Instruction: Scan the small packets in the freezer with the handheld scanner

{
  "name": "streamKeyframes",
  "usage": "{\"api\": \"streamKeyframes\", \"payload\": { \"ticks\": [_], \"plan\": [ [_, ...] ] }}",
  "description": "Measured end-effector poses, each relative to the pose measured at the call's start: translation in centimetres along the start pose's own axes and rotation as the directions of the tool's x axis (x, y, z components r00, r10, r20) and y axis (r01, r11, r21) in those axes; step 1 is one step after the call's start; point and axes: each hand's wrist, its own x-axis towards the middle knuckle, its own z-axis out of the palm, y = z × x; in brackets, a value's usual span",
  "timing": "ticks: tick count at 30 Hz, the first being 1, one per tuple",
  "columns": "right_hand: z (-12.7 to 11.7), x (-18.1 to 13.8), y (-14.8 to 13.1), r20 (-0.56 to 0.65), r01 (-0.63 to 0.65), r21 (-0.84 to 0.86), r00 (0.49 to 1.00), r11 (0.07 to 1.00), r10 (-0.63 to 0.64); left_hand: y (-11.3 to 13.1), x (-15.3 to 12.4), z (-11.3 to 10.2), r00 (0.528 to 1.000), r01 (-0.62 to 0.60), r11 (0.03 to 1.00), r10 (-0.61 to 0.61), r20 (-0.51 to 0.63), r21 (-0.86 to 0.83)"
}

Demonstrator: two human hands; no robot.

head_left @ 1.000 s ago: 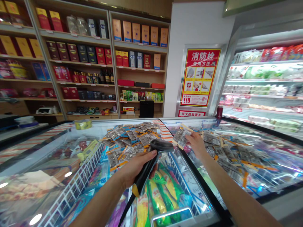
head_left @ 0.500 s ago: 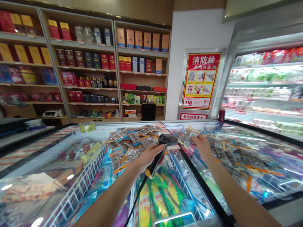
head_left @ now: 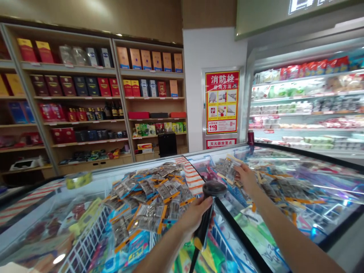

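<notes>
My left hand [head_left: 196, 214] is wrapped round the handle of a black barcode scanner [head_left: 214, 188], its head tilted up and its cord running down toward me. My right hand [head_left: 247, 177] grips a small clear packet with a pale orange edge [head_left: 227, 168] at its right end. The packet is to the right of the scanner head and apart from it. Left of the scanner, a heap of similar packets [head_left: 150, 193] with orange and blue edges lies on the freezer. More of them [head_left: 284, 185] are piled beyond my right forearm.
A black freezer frame edge [head_left: 239, 231] runs between the two sides. Under the left hand are green and yellow bags [head_left: 210, 254] and a white wire basket [head_left: 91, 235]. Behind stand shelves of boxes [head_left: 150, 98], a red poster [head_left: 222, 102] and a lit chiller [head_left: 307, 102].
The view has turned right. My right hand has carried the packet rightward, toward the right pile. The scanner in my left hand has also shifted right and sits lower, with more space from the packet.
</notes>
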Motion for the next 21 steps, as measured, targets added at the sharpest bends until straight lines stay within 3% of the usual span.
{"api": "streamKeyframes", "payload": {
  "ticks": [4, 7, 11, 13, 15, 18, 21],
  "plan": [
    [0.1, 0.2, -0.1, 0.013, -0.006, -0.004, 1.000, 1.000, 0.006, -0.2, 1.0, 0.0, 0.999, -0.017, 1.000, 0.017, -0.030, -0.011],
    [-0.1, 0.6, 0.3, 0.019, -0.007, 0.001, 1.000, 1.000, 0.007, 1.8, 2.0, 0.3, 0.995, -0.099, 0.995, 0.099, 0.005, 0.003],
    [-0.1, 0.8, 0.7, 0.015, -0.021, 0.019, 1.000, 1.000, 0.021, 8.5, 2.6, 0.4, 0.970, -0.244, 0.969, 0.244, -0.010, 0.052],
    [0.1, 0.7, 0.6, 0.021, -0.030, 0.006, 0.999, 1.000, 0.030, 13.3, 2.0, -0.4, 0.926, -0.350, 0.898, 0.375, -0.047, 0.267],
    [0.2, 0.6, 0.6, 0.032, -0.035, -0.001, 0.999, 0.999, 0.035, 18.6, 0.8, -2.1, 0.808, -0.445, 0.646, 0.588, -0.033, 0.621],
    [0.3, 0.7, 0.7, 0.045, -0.013, 0.004, 0.999, 1.000, 0.013, 26.5, -2.5, -5.5, 0.657, -0.411, 0.487, 0.744, -0.120, 0.771],
    [0.2, 0.7, 0.8, 0.044, 0.001, 0.009, 0.999, 1.000, -0.001, 31.9, -6.9, -8.7, 0.467, -0.346, 0.357, 0.867, -0.170, 0.868]
  ]
}}
